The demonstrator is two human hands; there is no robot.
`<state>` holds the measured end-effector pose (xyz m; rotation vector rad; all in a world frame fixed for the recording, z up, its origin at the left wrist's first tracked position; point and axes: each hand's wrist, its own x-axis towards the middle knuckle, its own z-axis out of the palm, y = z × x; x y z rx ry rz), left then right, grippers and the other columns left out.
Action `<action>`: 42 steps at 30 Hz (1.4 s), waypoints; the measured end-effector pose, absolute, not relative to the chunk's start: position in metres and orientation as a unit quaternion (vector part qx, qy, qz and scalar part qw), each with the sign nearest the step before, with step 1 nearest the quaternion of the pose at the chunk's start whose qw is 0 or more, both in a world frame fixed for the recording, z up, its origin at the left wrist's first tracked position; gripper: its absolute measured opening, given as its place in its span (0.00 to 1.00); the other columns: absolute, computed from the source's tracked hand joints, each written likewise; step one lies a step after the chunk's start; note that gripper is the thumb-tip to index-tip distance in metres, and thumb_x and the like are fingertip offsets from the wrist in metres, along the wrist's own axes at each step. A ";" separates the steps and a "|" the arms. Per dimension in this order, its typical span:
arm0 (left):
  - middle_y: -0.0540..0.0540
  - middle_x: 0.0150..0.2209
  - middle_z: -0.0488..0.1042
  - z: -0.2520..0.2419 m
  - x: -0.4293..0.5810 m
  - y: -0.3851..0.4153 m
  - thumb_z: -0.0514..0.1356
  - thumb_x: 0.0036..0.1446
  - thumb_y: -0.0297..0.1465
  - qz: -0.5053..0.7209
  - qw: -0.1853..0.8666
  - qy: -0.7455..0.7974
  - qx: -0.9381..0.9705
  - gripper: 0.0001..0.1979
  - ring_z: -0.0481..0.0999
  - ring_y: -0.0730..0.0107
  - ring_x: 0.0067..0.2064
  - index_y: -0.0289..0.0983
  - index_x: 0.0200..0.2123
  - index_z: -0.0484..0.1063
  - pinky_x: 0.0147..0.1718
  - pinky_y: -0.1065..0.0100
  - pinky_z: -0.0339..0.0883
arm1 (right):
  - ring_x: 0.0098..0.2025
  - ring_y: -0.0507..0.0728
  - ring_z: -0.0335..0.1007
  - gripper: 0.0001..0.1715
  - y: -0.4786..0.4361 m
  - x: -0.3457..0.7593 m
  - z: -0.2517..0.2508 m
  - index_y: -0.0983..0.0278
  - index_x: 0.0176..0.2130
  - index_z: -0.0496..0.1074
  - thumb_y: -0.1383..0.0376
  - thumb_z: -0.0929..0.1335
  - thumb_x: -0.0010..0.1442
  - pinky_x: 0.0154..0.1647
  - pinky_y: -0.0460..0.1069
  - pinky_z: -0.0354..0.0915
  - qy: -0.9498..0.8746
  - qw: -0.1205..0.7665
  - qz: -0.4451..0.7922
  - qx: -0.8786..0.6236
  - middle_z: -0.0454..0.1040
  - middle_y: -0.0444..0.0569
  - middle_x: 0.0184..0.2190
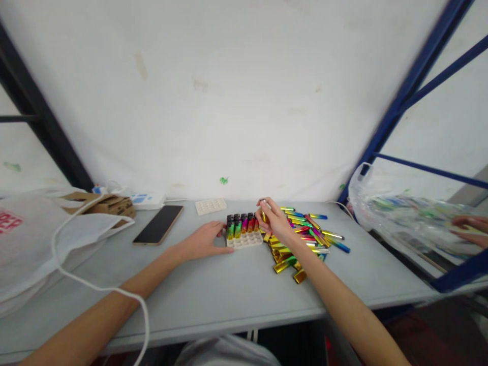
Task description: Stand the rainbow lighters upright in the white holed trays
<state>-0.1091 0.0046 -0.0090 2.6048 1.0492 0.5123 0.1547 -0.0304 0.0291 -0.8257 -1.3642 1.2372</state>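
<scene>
A white lighter tray [246, 242] with round-edged slots lies on the table, its far rows filled with upright, shiny coloured lighters [238, 227] with black tops. My left hand [206, 241] braces the tray's left end, thumb along the near corner and fingers bent at the far side. Just right of the tray, my right hand [275, 219] is raised with its fingers pinched round a gold-coloured lighter [263, 215]; part of it is hidden by the fingers. Beneath and beyond that wrist spreads a loose pile of metallic lighters [284, 264] in gold, green, blue and red.
Another white tray [210, 206] lies by the wall. Left are a phone [159, 224], a cardboard box [114, 206], a white bag [34, 244] and a white cable [95, 288] crossing my left forearm. Beyond the blue frame [396, 107], another person's hand [473, 229] touches a clear plastic bag [412, 213].
</scene>
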 end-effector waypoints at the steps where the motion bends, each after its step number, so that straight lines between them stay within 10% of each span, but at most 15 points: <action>1: 0.41 0.40 0.77 -0.009 -0.109 0.005 0.65 0.52 0.60 0.178 0.144 0.363 0.903 0.30 0.77 0.51 0.41 0.38 0.39 0.72 0.43 0.58 0.71 | 0.17 0.46 0.45 0.26 -0.031 0.153 0.026 0.56 0.41 0.65 0.39 0.70 0.62 0.17 0.43 0.43 -0.572 0.528 0.521 -0.352 0.57 0.33 0.20; 11: 0.42 0.39 0.76 -0.009 -0.109 0.006 0.65 0.52 0.60 0.177 0.148 0.364 0.902 0.30 0.77 0.51 0.41 0.38 0.39 0.73 0.42 0.58 0.70 | 0.24 0.51 0.50 0.30 -0.021 0.146 -0.004 0.59 0.20 0.55 0.45 0.65 0.63 0.26 0.49 0.47 -0.615 0.521 0.245 -0.539 0.52 0.39 0.18; 42: 0.41 0.40 0.77 -0.009 -0.109 0.005 0.64 0.53 0.60 0.169 0.129 0.363 0.907 0.32 0.78 0.50 0.41 0.36 0.41 0.73 0.42 0.59 0.70 | 0.29 0.54 0.65 0.19 -0.043 0.155 0.017 0.60 0.36 0.63 0.51 0.59 0.76 0.33 0.48 0.55 -0.774 0.398 0.143 -0.471 0.68 0.41 0.26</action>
